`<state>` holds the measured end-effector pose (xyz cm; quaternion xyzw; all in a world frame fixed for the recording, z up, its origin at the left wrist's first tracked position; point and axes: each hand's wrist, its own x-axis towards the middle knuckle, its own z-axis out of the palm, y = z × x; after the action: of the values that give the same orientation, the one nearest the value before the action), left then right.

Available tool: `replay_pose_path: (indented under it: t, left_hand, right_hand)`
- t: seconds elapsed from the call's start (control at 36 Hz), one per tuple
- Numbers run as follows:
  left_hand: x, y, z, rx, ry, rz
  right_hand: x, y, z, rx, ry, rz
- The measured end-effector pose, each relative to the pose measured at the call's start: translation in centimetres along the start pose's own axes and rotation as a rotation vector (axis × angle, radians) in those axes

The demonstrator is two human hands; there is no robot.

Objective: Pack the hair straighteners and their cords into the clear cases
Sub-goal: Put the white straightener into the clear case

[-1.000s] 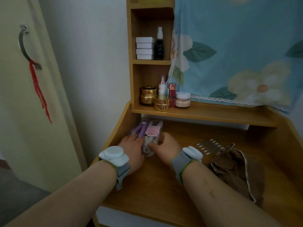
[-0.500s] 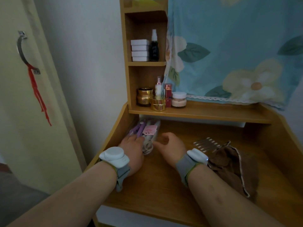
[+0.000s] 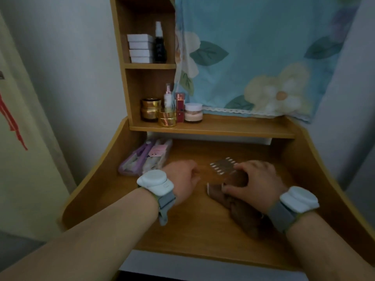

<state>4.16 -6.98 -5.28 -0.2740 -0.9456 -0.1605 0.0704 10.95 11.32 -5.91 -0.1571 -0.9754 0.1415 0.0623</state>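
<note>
clear plastic cases [image 3: 146, 160] holding the purple and white hair straighteners lie side by side at the back left of the wooden table [image 3: 194, 236], tucked under the shelf, so i judge the packing step done here. my left hand [image 3: 182, 179] hovers near them, fingers loosely curled and holding nothing. my right hand [image 3: 253, 183] rests fingers spread and pressed onto a brown fabric pouch [image 3: 239, 201], beside a row of silver hair clips [image 3: 223, 166]. next i would likely tidy that pouch. a pink label [image 3: 157, 152] sits on one case; i cannot read its writing.
</note>
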Motion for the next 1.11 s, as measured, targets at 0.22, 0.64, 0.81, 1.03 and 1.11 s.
replay_pose_path:
  t: [0.22, 0.64, 0.81, 1.03, 1.11]
  left_hand:
    - [0.3, 2.5, 2.1, 0.001, -0.115, 0.094]
    - [2.9, 4.8, 3.4, 0.01, -0.143, 0.207]
    - [3.1, 4.6, 4.9, 0.006, -0.242, 0.286]
    - [4.6, 0.9, 3.8, 0.458, -0.262, 0.092]
    - [4.6, -0.9, 3.4, 0.452, -0.309, -0.036]
  right_hand:
    - [0.1, 2.0, -0.4, 0.2, 0.139, 0.023]
    - [0.6, 3.5, -0.1, 0.368, 0.2, 0.142]
    - [0.7, 3.8, 0.0, 0.488, 0.194, 0.072]
    - [1.1, 3.8, -1.2, 0.694, 0.474, 0.144]
    - [1.4, 3.3, -1.4, 0.758, 0.509, 0.096]
